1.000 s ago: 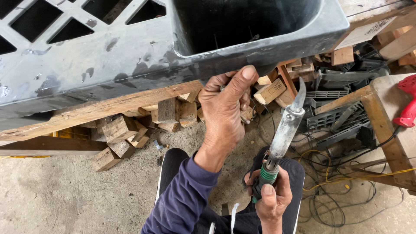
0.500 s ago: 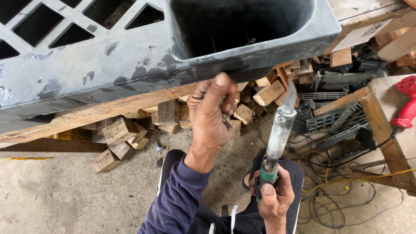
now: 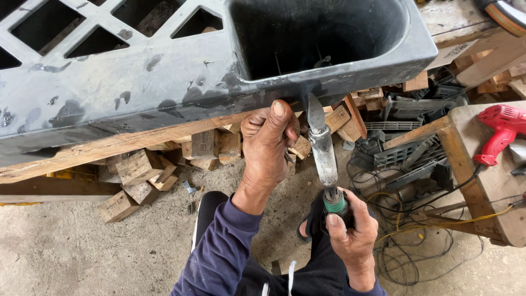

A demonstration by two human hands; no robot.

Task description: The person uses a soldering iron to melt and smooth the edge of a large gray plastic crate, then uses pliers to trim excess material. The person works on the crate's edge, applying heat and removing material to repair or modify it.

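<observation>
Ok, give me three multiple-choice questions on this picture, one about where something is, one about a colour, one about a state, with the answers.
1. Where does the tip of the heated iron tool point?
A. at the lower edge of the grey plastic pallet
B. at the concrete floor
C. at the wooden bench

2. What colour is the power tool on the wooden bench?
A. blue
B. red
C. yellow

3. What is the right hand doing?
A. hanging open
B. gripping the iron tool's handle
C. resting on the bench

Answers: 1 A, the blade tip meets the pallet's edge beside the left hand. 2 B, its body is plainly red. 3 B, its fingers wrap the handle.
</observation>
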